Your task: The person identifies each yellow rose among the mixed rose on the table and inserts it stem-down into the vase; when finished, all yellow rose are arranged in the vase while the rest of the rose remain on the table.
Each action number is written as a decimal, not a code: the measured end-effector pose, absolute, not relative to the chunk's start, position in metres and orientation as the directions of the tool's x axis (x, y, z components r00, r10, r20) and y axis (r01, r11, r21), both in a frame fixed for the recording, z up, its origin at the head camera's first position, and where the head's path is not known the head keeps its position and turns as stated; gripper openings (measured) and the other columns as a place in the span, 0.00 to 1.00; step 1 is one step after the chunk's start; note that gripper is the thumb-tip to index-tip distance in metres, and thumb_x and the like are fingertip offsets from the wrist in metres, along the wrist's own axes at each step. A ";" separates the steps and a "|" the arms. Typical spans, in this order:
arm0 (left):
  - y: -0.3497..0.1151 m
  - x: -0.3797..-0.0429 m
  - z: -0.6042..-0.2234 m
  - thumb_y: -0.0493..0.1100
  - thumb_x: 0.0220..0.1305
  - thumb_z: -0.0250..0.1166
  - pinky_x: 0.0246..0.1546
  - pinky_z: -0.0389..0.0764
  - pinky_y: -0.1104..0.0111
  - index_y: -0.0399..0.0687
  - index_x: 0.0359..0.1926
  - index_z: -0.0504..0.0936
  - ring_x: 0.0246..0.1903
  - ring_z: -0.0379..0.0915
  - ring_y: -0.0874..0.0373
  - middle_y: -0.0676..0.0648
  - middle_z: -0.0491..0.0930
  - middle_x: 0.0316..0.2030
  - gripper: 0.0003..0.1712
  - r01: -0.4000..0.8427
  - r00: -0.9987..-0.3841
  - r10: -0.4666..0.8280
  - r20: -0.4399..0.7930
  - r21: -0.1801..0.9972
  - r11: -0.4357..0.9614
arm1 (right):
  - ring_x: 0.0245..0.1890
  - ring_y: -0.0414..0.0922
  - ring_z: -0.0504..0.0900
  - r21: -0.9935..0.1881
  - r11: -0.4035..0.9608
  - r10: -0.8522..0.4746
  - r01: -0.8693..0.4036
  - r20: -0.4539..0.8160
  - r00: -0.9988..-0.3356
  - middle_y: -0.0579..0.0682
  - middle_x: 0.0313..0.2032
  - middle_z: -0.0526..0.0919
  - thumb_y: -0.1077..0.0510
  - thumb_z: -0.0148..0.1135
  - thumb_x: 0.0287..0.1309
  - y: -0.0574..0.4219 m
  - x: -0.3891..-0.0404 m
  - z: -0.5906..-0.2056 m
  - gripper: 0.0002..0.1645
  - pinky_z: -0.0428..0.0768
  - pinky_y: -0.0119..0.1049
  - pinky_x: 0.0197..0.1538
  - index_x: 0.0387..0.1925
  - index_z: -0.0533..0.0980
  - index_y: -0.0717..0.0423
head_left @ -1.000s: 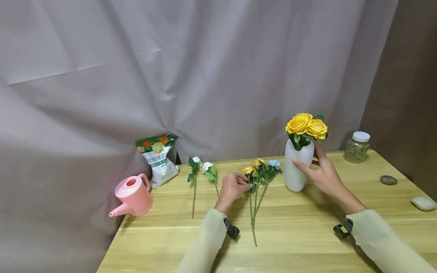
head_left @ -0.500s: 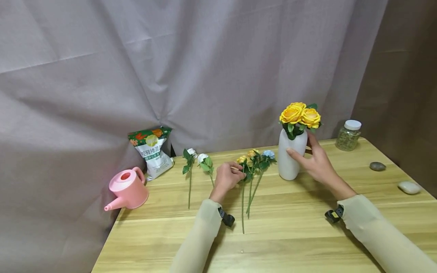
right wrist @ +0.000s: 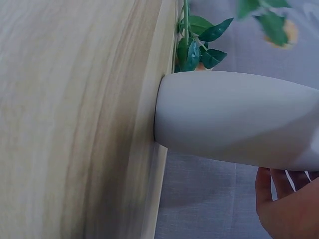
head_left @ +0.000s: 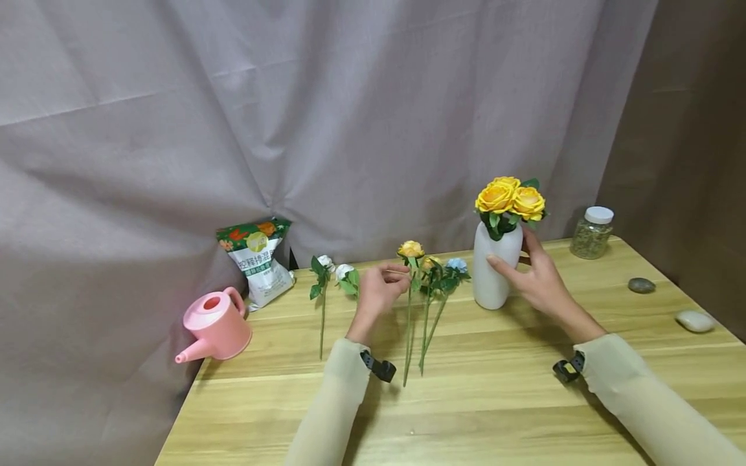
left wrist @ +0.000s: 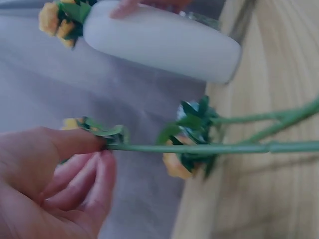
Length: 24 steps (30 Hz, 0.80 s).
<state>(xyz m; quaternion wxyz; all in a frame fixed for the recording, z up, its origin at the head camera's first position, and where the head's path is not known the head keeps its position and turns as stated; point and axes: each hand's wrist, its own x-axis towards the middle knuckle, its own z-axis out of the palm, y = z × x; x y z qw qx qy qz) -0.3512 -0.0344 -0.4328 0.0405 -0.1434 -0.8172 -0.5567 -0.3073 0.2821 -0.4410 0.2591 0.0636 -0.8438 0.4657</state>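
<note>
My left hand [head_left: 379, 294] pinches a yellow rose [head_left: 410, 248] by its green stem [left wrist: 199, 148], just below the bloom. The bloom is raised above the table, and the stem hangs down. My right hand [head_left: 546, 285] holds the white vase [head_left: 487, 279] from the right, thumb on its front; the vase stands upright on the table. Several yellow roses [head_left: 497, 196] fill its mouth. Beside the pinched stem, another yellow rose [head_left: 430, 263] and a blue rose [head_left: 456, 265] lie on the wood, between my left hand and the vase.
Two white roses [head_left: 344, 272] lie left of my left hand. Farther left are a pink watering can [head_left: 217, 327] and a fertilizer bag [head_left: 262, 265]. A lidded jar [head_left: 591, 234], a dark stone [head_left: 641, 285] and a pale stone [head_left: 695, 321] sit on the right. A grey curtain [head_left: 373, 129] hangs behind the table.
The yellow rose in my left hand has risen off the table, apart from the other flowers. My right hand keeps its hold on the vase. The head view has shifted slightly.
</note>
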 end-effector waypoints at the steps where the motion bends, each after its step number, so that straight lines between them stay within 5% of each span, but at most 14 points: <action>1: -0.034 -0.351 -0.429 0.38 0.60 0.70 0.33 0.84 0.71 0.49 0.44 0.88 0.33 0.87 0.61 0.49 0.90 0.34 0.10 0.312 -0.947 0.184 0.265 0.896 0.315 | 0.56 0.39 0.73 -0.752 0.560 0.134 -0.347 0.495 -0.858 0.52 0.61 0.75 0.49 0.70 0.61 0.282 -0.307 -0.441 0.50 0.73 0.25 0.53 0.77 0.52 0.31; 9: -0.015 -0.337 -0.388 0.42 0.61 0.72 0.41 0.87 0.69 0.52 0.42 0.87 0.37 0.87 0.61 0.51 0.90 0.37 0.08 0.559 -0.828 0.088 0.553 0.826 0.072 | 0.56 0.42 0.73 -0.742 0.571 0.140 -0.353 0.511 -0.848 0.53 0.61 0.75 0.49 0.70 0.61 0.284 -0.303 -0.439 0.50 0.73 0.22 0.52 0.76 0.52 0.31; 17: 0.006 -0.295 -0.322 0.30 0.62 0.67 0.43 0.88 0.57 0.34 0.44 0.82 0.40 0.87 0.48 0.36 0.87 0.39 0.09 0.725 -0.686 -0.040 0.726 0.678 -0.125 | 0.55 0.47 0.75 -0.748 0.582 0.185 -0.319 0.504 -0.844 0.54 0.60 0.75 0.46 0.73 0.58 0.278 -0.300 -0.441 0.51 0.73 0.23 0.49 0.76 0.55 0.37; 24: 0.025 -0.288 -0.275 0.30 0.64 0.66 0.48 0.86 0.58 0.28 0.46 0.77 0.43 0.84 0.51 0.31 0.83 0.42 0.12 0.819 -0.556 -0.157 0.817 0.506 -0.269 | 0.54 0.42 0.73 -0.746 0.590 0.222 -0.310 0.519 -0.826 0.52 0.56 0.75 0.43 0.74 0.56 0.271 -0.301 -0.431 0.51 0.73 0.24 0.51 0.75 0.57 0.42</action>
